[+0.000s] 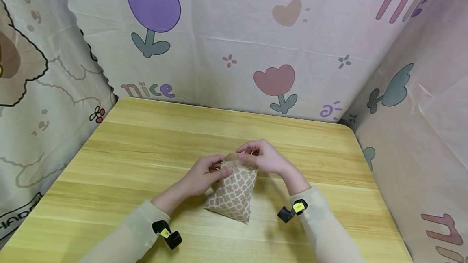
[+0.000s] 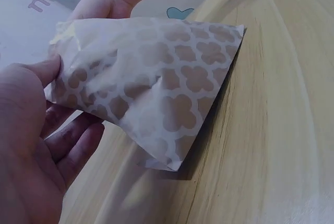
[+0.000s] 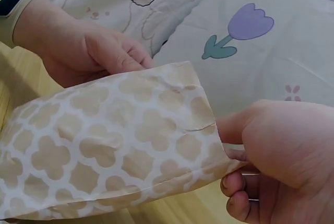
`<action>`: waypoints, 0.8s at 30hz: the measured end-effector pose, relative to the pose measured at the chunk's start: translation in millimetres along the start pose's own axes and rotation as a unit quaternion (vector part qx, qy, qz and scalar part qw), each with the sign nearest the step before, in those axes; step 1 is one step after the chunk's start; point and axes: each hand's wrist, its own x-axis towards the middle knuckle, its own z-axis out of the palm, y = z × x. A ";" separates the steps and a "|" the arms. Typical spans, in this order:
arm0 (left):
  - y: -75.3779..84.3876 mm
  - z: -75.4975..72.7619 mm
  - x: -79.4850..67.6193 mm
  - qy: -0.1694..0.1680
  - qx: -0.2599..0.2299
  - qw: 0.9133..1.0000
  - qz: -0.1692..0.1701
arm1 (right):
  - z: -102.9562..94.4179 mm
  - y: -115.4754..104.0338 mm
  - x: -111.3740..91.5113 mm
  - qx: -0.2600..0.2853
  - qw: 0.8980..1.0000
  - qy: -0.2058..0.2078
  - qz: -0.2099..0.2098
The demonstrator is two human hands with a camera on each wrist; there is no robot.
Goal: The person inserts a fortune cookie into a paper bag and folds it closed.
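Observation:
A brown paper bag (image 1: pixel 235 192) with a white lattice pattern stands tilted on the table, its mouth toward the far side. My left hand (image 1: pixel 204 175) pinches the bag's upper left edge, thumb (image 2: pixel 44 71) on the near face and fingers behind. At the upper right corner of the mouth, my right hand (image 1: pixel 264 157) pinches the paper between thumb and fingers, as the right wrist view shows. The bag (image 2: pixel 151 78) looks slightly puffed and creased in the left wrist view. Its inside is hidden.
The wooden table (image 1: pixel 146 133) spreads around the bag on all sides. A printed cloth (image 1: pixel 219 19) hangs behind the table's far edge, with more cloth at left and right. Each sleeve carries a small black wrist camera (image 1: pixel 172 238).

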 end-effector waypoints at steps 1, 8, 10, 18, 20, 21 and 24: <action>0.4 0.6 -0.1 0.003 -0.001 1.000 0.002 | -0.3 -0.2 -1.1 0.000 1.000 0.007 -0.001; -0.6 6.2 0.7 0.014 -0.015 1.000 0.009 | 2.9 3.9 -14.4 0.012 0.997 0.082 -0.006; -0.9 7.2 0.6 0.017 -0.022 1.000 0.005 | 4.9 5.6 -19.7 0.009 0.994 0.105 -0.013; -2.4 10.3 0.6 0.026 -0.038 0.999 0.003 | 13.1 15.6 -42.1 0.016 0.984 0.160 -0.079; -2.0 11.1 1.0 0.028 -0.040 0.999 0.004 | 16.1 15.9 -47.9 0.007 0.984 0.155 -0.088; -1.5 11.4 1.3 0.030 -0.039 0.999 0.003 | 17.6 15.5 -50.7 0.000 0.985 0.150 -0.090; -0.4 12.7 2.0 0.039 -0.033 0.999 0.003 | 22.4 16.0 -58.1 -0.022 0.987 0.128 -0.095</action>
